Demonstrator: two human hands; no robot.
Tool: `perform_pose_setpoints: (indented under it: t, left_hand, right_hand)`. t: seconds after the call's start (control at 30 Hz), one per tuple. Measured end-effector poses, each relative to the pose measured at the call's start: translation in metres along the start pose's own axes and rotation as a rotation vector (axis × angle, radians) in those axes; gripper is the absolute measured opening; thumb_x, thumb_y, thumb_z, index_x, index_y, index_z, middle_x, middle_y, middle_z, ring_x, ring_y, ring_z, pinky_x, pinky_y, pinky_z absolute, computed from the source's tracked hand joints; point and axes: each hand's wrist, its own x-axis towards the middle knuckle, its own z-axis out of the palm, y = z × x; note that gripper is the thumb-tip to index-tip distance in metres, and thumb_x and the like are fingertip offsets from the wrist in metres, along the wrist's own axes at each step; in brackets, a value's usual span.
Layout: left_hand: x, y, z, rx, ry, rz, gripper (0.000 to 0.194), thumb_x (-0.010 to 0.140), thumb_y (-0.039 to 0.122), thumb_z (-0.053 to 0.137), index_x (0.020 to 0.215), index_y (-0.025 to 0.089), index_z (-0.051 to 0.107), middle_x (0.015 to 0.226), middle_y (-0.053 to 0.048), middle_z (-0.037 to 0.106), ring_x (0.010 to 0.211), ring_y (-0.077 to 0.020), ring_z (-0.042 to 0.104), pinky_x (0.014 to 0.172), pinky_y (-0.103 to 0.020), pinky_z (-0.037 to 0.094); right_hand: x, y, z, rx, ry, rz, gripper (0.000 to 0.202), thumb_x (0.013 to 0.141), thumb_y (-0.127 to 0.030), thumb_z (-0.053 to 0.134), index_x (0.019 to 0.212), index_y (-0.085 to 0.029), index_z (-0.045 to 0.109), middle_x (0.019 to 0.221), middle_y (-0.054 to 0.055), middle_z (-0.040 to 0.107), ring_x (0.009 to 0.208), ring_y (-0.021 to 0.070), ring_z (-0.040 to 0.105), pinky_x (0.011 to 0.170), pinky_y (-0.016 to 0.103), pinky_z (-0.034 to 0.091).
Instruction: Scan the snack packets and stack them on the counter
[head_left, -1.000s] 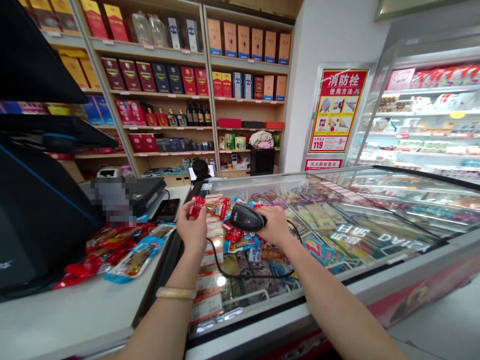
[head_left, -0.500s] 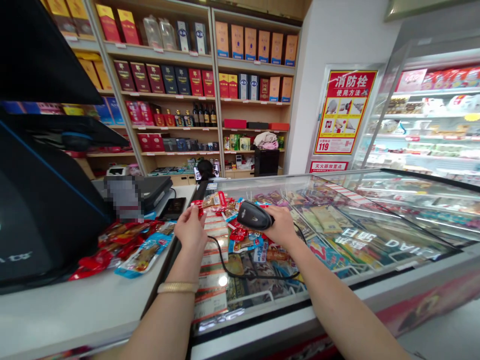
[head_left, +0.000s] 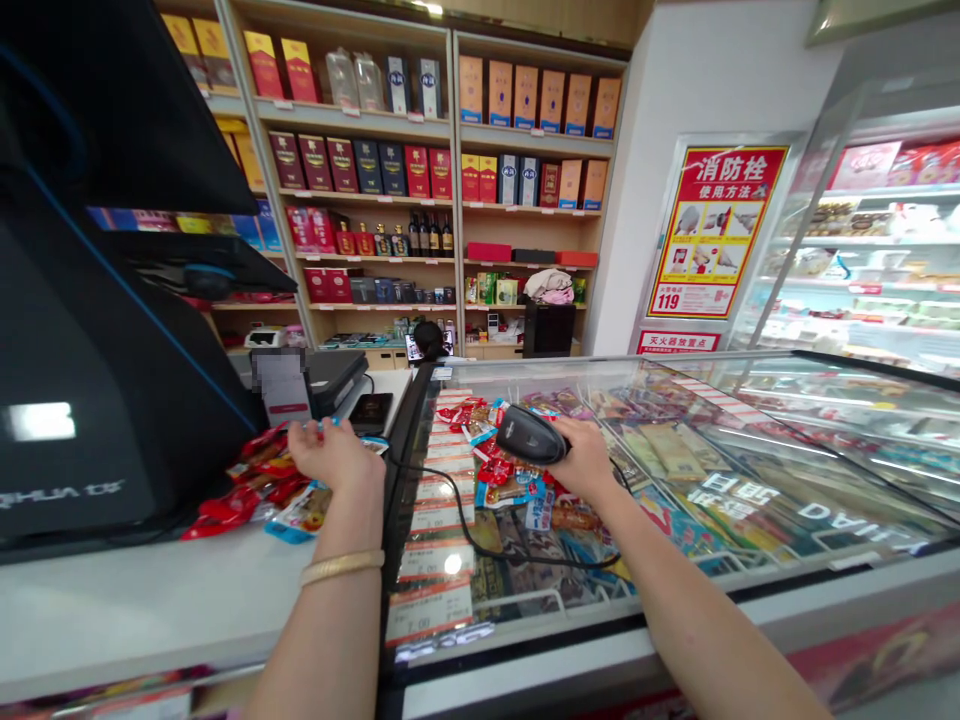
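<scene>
My right hand is wrapped round a black handheld scanner, held over the freezer's glass top. Under and beside the scanner lie red and blue snack packets on the glass. My left hand is over a second pile of red and blue packets on the white counter; its fingers look apart and nothing shows in them, though the palm side is partly hidden. A black cable loops over the glass from the scanner.
A black register screen and stand fill the left. Behind the counter are shelves of boxes and a person's head. The glass-topped freezer extends right, near a refrigerated display.
My left hand has let go of a red packet, which now lies on the glass pile, and moved left to the counter pile. My right hand still holds the scanner.
</scene>
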Motion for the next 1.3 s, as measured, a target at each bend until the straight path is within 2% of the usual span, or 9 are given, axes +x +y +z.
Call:
perform_pose_setpoints:
  t: [0.1, 0.17, 0.3, 0.47, 0.57, 0.67, 0.77, 1.07, 1.3]
  left_hand:
    - [-0.018, 0.007, 0.012, -0.151, 0.163, -0.159, 0.039, 0.071, 0.004, 0.05, 0.106, 0.021, 0.049, 0.101, -0.004, 0.052, 0.095, -0.0142, 0.061, 0.079, -0.03, 0.055]
    - [-0.031, 0.011, 0.019, -0.136, 0.083, -0.166, 0.034, 0.069, 0.005, 0.054, 0.1, 0.019, 0.053, 0.094, -0.002, 0.054, 0.086, -0.0121, 0.061, 0.076, -0.028, 0.054]
    - [-0.056, 0.012, 0.025, 0.036, -0.237, -0.092, 0.023, 0.069, 0.013, 0.059, 0.091, 0.017, 0.061, 0.085, -0.002, 0.062, 0.076, -0.0123, 0.061, 0.075, -0.028, 0.052]
    - [-0.094, 0.0, 0.026, 0.359, -0.864, 0.082, 0.025, 0.071, 0.026, 0.066, 0.094, 0.017, 0.067, 0.089, -0.006, 0.069, 0.076, -0.0186, 0.065, 0.075, -0.033, 0.053]
    - [-0.113, -0.01, 0.025, 0.578, -1.05, 0.256, 0.031, 0.071, 0.031, 0.07, 0.1, 0.018, 0.068, 0.101, -0.009, 0.07, 0.086, -0.0225, 0.066, 0.084, -0.037, 0.051]
    - [-0.121, -0.019, 0.025, 0.75, -1.116, 0.38, 0.031, 0.078, 0.032, 0.065, 0.105, 0.018, 0.068, 0.105, -0.011, 0.07, 0.093, -0.024, 0.066, 0.088, -0.037, 0.049]
    - [-0.123, -0.023, 0.025, 0.864, -1.148, 0.428, 0.032, 0.085, 0.035, 0.059, 0.11, 0.017, 0.067, 0.104, -0.012, 0.07, 0.098, -0.0245, 0.064, 0.089, -0.035, 0.048]
    - [-0.131, -0.015, 0.028, 1.05, -1.207, 0.431, 0.051, 0.09, 0.043, 0.052, 0.131, 0.013, 0.056, 0.12, -0.018, 0.067, 0.11, -0.0298, 0.062, 0.092, -0.038, 0.045]
    - [-0.131, -0.002, 0.026, 1.031, -1.234, 0.415, 0.034, 0.091, 0.033, 0.046, 0.113, 0.015, 0.065, 0.103, -0.013, 0.071, 0.091, -0.0236, 0.065, 0.079, -0.032, 0.045]
  right_hand:
    - [0.0, 0.002, 0.0, -0.006, 0.021, -0.004, 0.023, 0.068, -0.032, 0.073, 0.088, -0.022, 0.072, 0.089, 0.005, 0.074, 0.085, 0.0225, 0.067, 0.076, 0.031, 0.039]
    - [0.001, 0.003, -0.002, -0.025, 0.032, 0.003, 0.021, 0.069, -0.031, 0.071, 0.087, -0.021, 0.072, 0.085, 0.005, 0.074, 0.082, 0.0227, 0.067, 0.073, 0.031, 0.039]
    - [0.004, 0.008, -0.007, -0.074, 0.062, 0.037, 0.023, 0.069, -0.034, 0.071, 0.087, -0.02, 0.072, 0.083, 0.007, 0.073, 0.081, 0.0234, 0.065, 0.071, 0.031, 0.038]
    - [0.006, 0.015, -0.011, -0.102, 0.141, 0.11, 0.021, 0.07, -0.033, 0.07, 0.087, -0.021, 0.072, 0.084, 0.006, 0.072, 0.082, 0.0237, 0.065, 0.073, 0.031, 0.039]
    - [0.007, 0.017, -0.012, -0.103, 0.173, 0.155, 0.019, 0.069, -0.029, 0.069, 0.086, -0.021, 0.071, 0.084, 0.005, 0.072, 0.082, 0.0237, 0.065, 0.074, 0.031, 0.039]
    - [0.008, 0.017, -0.013, -0.113, 0.163, 0.172, 0.018, 0.069, -0.028, 0.069, 0.085, -0.021, 0.071, 0.082, 0.005, 0.072, 0.08, 0.0234, 0.065, 0.072, 0.031, 0.039]
    - [0.008, 0.015, -0.013, -0.126, 0.136, 0.158, 0.019, 0.067, -0.028, 0.069, 0.085, -0.021, 0.071, 0.082, 0.005, 0.071, 0.08, 0.0232, 0.065, 0.071, 0.03, 0.038]
    - [0.008, 0.01, -0.013, -0.148, 0.088, 0.157, 0.017, 0.069, -0.029, 0.069, 0.084, -0.021, 0.071, 0.082, 0.005, 0.07, 0.082, 0.0229, 0.064, 0.071, 0.03, 0.038]
    - [0.009, 0.009, -0.015, -0.153, 0.072, 0.15, 0.017, 0.07, -0.032, 0.069, 0.084, -0.021, 0.071, 0.082, 0.006, 0.071, 0.082, 0.0232, 0.064, 0.072, 0.03, 0.037]
